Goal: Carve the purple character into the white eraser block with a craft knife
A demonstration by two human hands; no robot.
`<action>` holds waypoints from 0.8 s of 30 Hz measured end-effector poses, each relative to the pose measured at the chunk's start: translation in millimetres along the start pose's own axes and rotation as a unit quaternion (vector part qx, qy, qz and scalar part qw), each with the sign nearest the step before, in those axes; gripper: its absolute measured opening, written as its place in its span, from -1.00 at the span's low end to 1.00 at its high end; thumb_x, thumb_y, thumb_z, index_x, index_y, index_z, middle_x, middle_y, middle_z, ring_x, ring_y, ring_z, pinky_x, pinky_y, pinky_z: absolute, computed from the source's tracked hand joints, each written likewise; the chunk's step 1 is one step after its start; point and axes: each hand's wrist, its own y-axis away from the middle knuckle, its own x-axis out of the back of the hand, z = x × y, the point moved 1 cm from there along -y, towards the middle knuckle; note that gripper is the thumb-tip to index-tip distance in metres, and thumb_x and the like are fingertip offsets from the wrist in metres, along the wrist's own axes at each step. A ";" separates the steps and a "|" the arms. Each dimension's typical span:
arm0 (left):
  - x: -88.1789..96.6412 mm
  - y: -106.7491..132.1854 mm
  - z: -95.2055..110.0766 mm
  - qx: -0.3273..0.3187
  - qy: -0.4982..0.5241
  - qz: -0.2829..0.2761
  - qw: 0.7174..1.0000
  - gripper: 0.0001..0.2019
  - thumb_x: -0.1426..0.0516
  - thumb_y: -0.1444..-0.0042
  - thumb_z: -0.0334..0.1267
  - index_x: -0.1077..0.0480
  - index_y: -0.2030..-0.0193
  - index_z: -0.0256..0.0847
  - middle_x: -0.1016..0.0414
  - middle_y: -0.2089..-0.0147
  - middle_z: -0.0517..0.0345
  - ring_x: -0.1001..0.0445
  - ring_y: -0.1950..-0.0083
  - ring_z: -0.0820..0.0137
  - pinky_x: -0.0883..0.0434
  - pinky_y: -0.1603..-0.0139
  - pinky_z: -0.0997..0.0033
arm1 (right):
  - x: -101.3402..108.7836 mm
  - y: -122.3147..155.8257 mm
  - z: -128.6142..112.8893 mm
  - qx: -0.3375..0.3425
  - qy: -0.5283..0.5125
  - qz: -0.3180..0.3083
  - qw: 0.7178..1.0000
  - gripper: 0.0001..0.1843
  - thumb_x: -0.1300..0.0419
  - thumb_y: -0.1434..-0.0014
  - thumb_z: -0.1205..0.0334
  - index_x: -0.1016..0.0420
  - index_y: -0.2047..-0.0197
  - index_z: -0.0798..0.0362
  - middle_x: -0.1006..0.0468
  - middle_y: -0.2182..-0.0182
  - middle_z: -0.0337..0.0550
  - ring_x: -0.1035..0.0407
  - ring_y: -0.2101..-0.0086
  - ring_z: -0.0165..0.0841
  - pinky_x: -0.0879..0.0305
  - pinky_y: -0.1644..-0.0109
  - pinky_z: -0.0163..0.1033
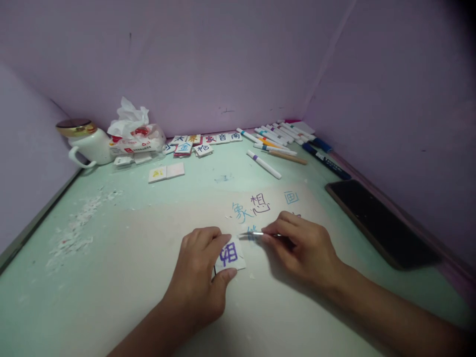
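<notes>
My left hand (pixel 199 275) pinches a small white card (pixel 229 254) with a purple character on it, pressing it down on the pale green table (pixel 122 233). Just to its right, my right hand (pixel 303 248) grips a thin metal craft knife (pixel 256 234). The blade tip points left and meets the card's upper right corner. Blue and purple characters (pixel 256 204) are written on the table just beyond both hands.
Several marker pens (pixel 280 141) lie at the back right. Character tiles (pixel 203 141) line the back wall, with two more cards (pixel 166 172) nearer. A white mug (pixel 87 144), a tissue pack (pixel 136 136), paper scraps (pixel 74 233) and a dark phone (pixel 381 220) surround the work spot.
</notes>
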 end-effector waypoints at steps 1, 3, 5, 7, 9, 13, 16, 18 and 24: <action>-0.3 0.3 -0.2 0.000 0.001 -0.002 1.000 -0.64 -0.09 -0.01 -0.37 -0.32 0.00 -0.30 -0.33 0.04 -0.11 -0.30 0.04 0.11 -0.29 0.04 -0.04 | 1.5 2.4 -1.2 0.011 -0.017 -0.008 1.000 -0.85 -0.15 -0.13 0.26 -0.54 0.38 0.07 -0.42 0.55 -0.20 -0.28 0.53 -0.41 -0.08 0.47 -0.31; -0.7 1.0 -0.6 -0.001 0.000 0.000 1.000 -0.65 -0.09 -0.02 -0.37 -0.32 0.00 -0.30 -0.33 0.04 -0.11 -0.30 0.03 0.11 -0.29 0.04 -0.05 | 4.2 7.9 -5.2 0.026 -0.034 -0.027 0.999 -0.86 -0.16 -0.12 0.27 -0.54 0.39 0.07 -0.40 0.57 -0.22 -0.26 0.55 -0.43 -0.08 0.48 -0.31; -1.0 1.5 -0.7 0.001 -0.001 0.004 1.000 -0.65 -0.09 -0.03 -0.36 -0.32 0.00 -0.30 -0.33 0.03 -0.12 -0.30 0.03 0.10 -0.29 0.03 -0.05 | 6.2 12.5 -9.8 0.033 -0.041 -0.043 0.998 -0.87 -0.16 -0.11 0.28 -0.53 0.40 0.06 -0.38 0.59 -0.23 -0.24 0.57 -0.44 -0.06 0.50 -0.31; -1.0 1.7 -0.7 0.007 -0.003 0.005 1.000 -0.64 -0.09 -0.02 -0.36 -0.32 0.00 -0.28 -0.34 0.03 -0.11 -0.31 0.02 0.10 -0.30 0.03 -0.05 | 7.0 15.3 -13.3 0.036 -0.036 -0.045 0.998 -0.88 -0.16 -0.10 0.29 -0.53 0.42 0.06 -0.37 0.59 -0.24 -0.22 0.58 -0.44 -0.04 0.51 -0.31; -1.0 1.6 -0.5 0.012 -0.006 0.006 1.000 -0.65 -0.10 -0.01 -0.35 -0.32 0.00 -0.26 -0.35 0.02 -0.10 -0.31 0.02 0.10 -0.31 0.03 -0.04 | 6.8 16.3 -14.6 0.032 -0.023 -0.035 0.999 -0.88 -0.16 -0.09 0.30 -0.53 0.42 0.06 -0.36 0.59 -0.24 -0.22 0.58 -0.45 -0.03 0.51 -0.31; -1.4 1.3 -0.2 0.013 -0.009 0.010 1.000 -0.65 -0.10 0.00 -0.35 -0.33 0.01 -0.23 -0.35 0.02 -0.09 -0.32 0.01 0.11 -0.31 0.02 -0.03 | 4.1 15.5 -13.9 0.021 -0.008 -0.027 0.999 -0.86 -0.15 -0.10 0.29 -0.53 0.42 0.05 -0.36 0.59 -0.23 -0.23 0.58 -0.44 -0.03 0.51 -0.31; -1.9 1.3 -0.2 0.012 -0.008 0.014 1.000 -0.65 -0.10 -0.01 -0.36 -0.33 0.01 -0.23 -0.35 0.02 -0.08 -0.32 0.02 0.11 -0.30 0.01 -0.02 | 2.0 14.8 -14.3 0.016 0.003 -0.022 1.000 -0.85 -0.13 -0.11 0.30 -0.53 0.42 0.05 -0.38 0.58 -0.22 -0.24 0.58 -0.43 -0.03 0.52 -0.31; -2.0 1.3 -0.1 0.008 -0.010 0.019 1.000 -0.65 -0.10 -0.01 -0.36 -0.34 0.01 -0.24 -0.35 0.03 -0.09 -0.32 0.02 0.11 -0.30 0.02 -0.02 | 1.2 14.5 -15.2 0.012 0.012 -0.018 1.000 -0.83 -0.12 -0.11 0.31 -0.54 0.41 0.05 -0.38 0.57 -0.22 -0.25 0.57 -0.43 -0.03 0.51 -0.31; -0.5 0.4 0.6 -0.009 -0.010 0.015 1.000 -0.65 -0.10 0.00 -0.37 -0.35 0.02 -0.30 -0.35 0.05 -0.12 -0.32 0.05 0.11 -0.32 0.06 -0.02 | 0.9 14.6 -17.0 0.010 0.023 -0.021 0.999 -0.81 -0.10 -0.11 0.32 -0.53 0.43 0.07 -0.37 0.58 -0.20 -0.24 0.58 -0.43 -0.03 0.52 -0.32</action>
